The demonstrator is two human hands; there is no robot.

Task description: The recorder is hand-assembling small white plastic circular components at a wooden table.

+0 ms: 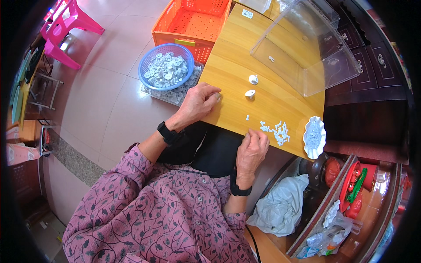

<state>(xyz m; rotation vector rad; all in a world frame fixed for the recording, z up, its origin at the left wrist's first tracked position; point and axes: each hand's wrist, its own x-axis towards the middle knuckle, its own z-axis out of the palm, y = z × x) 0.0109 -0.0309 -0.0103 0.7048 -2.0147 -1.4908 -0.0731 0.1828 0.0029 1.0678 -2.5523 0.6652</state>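
My left hand [199, 101] rests at the left edge of the wooden table [228, 57], fingers curled; what they hold, if anything, is hidden. At the front edge, my right hand [253, 149] is closed with bent fingers, and its fingertips show no nameable thing. Just ahead of it lies a single small white peg [247, 117]. To its right is a loose pile of small white pegs [280, 131]. Farther up stand two white round plastic pieces, one oval-faced [250, 94] and one behind it [253, 79].
A blue basket [142, 70] full of white parts stands left of the table, on a tray of similar parts [175, 95]. Behind is an orange crate [188, 26]. A clear plastic box [302, 70] and a white scalloped dish [322, 140] of small clear pieces occupy the right side.
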